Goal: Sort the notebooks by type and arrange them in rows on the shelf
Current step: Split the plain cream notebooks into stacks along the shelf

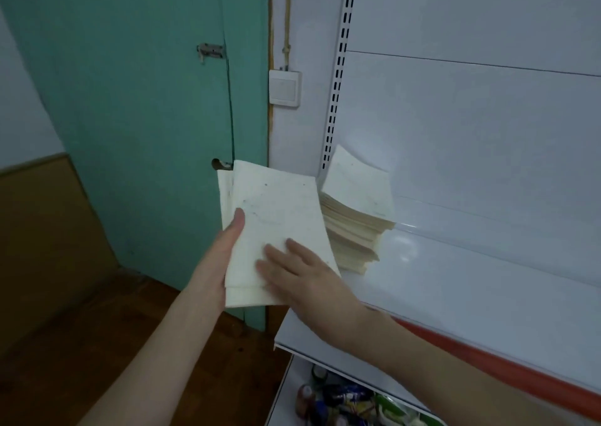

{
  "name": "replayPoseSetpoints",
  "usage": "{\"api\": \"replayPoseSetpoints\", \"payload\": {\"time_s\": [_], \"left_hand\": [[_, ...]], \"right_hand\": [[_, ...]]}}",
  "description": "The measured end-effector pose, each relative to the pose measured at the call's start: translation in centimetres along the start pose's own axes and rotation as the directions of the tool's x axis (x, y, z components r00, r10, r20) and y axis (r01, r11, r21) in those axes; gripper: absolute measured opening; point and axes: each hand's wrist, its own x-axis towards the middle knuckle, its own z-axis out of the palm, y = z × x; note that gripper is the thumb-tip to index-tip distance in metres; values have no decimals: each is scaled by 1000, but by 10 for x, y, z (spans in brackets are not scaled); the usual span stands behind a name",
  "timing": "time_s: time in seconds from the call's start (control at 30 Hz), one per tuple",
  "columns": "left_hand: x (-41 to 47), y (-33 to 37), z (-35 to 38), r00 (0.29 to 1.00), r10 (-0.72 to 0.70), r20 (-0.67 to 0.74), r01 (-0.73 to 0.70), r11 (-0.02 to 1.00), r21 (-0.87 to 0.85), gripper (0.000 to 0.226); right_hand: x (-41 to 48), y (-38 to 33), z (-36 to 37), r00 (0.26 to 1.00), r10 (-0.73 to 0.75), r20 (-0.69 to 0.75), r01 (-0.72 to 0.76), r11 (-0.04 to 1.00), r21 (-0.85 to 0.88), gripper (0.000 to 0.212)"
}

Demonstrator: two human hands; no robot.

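Left hand (232,234) has the held notebooks (279,211) by their left long edge, with the thumb clamped down on the top cover. The fingers underneath are hidden, so I can't say how much support is under there. Right hand (302,273) just lies flat on the near right corner of the top cover, fingers straight, not gripping anything. Looks like three or so thin cream books, fanned out of square: one pokes out at the far left, another at the near end.

The bundle hangs in the air off the left end of the shelf (455,279), with only its right side over the shelf's left edge. It's just beside the stack (354,217) in the shelf's back left corner.

What worries me:
- **Bundle slipping.** It's a one-sided pinch on slippery loose covers. If the flat hand lifts, I'd guess a lower book slides out, and most of the bundle has no shelf under it, so it goes to the floor.
- **Stack slumping.** It's stepped and leaning, and its top cover curls up. Dropping more on top or bumping it could push it toward the front edge and onto the bottles (341,399) on the level below.
- **Mixed types.** Every cover reads as plain cream from here, so types could easily get mixed.
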Motion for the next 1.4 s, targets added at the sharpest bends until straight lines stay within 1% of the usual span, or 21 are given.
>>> {"api": "replayPoseSetpoints", "payload": {"time_s": [0.07,0.13,0.23,0.3,0.33,0.43,0.53,0.63,0.7,0.73,0.8,0.83,0.9,0.93,0.97,1.07,1.13,1.2,1.3,1.33,1.4], "left_hand": [[7,-6,-5,1000,8,-1,-8,1000,-7,41],[6,-7,-12,1000,14,13,-13,1000,-25,39],[5,-6,-23,1000,-11,25,13,997,-70,40],[3,-2,-25,999,-4,47,8,997,-72,46],[3,-1,-27,999,1,53,3,998,-62,49],[2,1,-33,997,29,73,-26,999,-39,55],[5,-2,-38,994,30,101,-26,999,-36,87],[9,-5,-38,993,15,121,-10,999,-41,106],[10,-7,-35,995,12,101,-7,999,-48,100],[11,-9,-34,996,20,91,-14,998,-60,89],[12,-9,-29,996,16,87,-10,997,-74,63],[13,-9,-26,996,12,85,-6,997,-74,58],[15,-9,-20,994,3,112,6,997,-81,58],[15,-9,-19,991,-4,135,16,996,-86,59],[13,-9,-19,988,-10,153,24,996,-90,59],[10,-14,-27,993,-16,115,27,995,-97,51],[6,-15,-32,998,-7,59,13,994,-110,44],[2,-13,-36,999,28,27,-26,995,-95,41],[-4,-4,-40,999,46,19,-44,996,-72,62],[-4,-4,-44,998,53,24,-51,996,-74,64],[-7,-3,-50,996,70,49,-66,994,-90,74]], "right_hand": [[3,2,-14,995,-2,105,-24,969,248,37],[9,19,-23,967,186,175,-244,877,414,36],[25,79,-23,816,571,91,-570,769,290,45],[32,111,-15,699,690,189,-711,699,79,60],[31,125,-9,672,707,220,-721,693,-25,62],[26,144,6,719,662,212,-637,750,-179,43],[26,147,4,796,585,156,-577,811,-96,31],[26,145,-12,790,593,156,-609,787,96,32],[29,131,-31,749,655,94,-653,707,273,29],[31,119,-38,745,665,56,-644,694,323,28],[31,88,-41,781,620,68,-607,730,315,35],[27,68,-37,824,559,94,-559,776,293,41],[14,26,-22,941,321,104,-337,912,233,50],[6,10,-12,972,208,113,-225,958,177,55],[1,0,-3,981,139,136,-157,978,135,60],[-2,-9,3,967,128,219,-180,955,237,68],[2,-10,-2,969,151,196,-218,896,386,69],[10,-10,-11,928,329,175,-371,777,509,61],[25,1,-20,727,679,105,-586,533,610,52],[29,4,-21,668,737,104,-598,448,665,48],[34,3,-24,622,752,218,-571,245,784,30]]}}
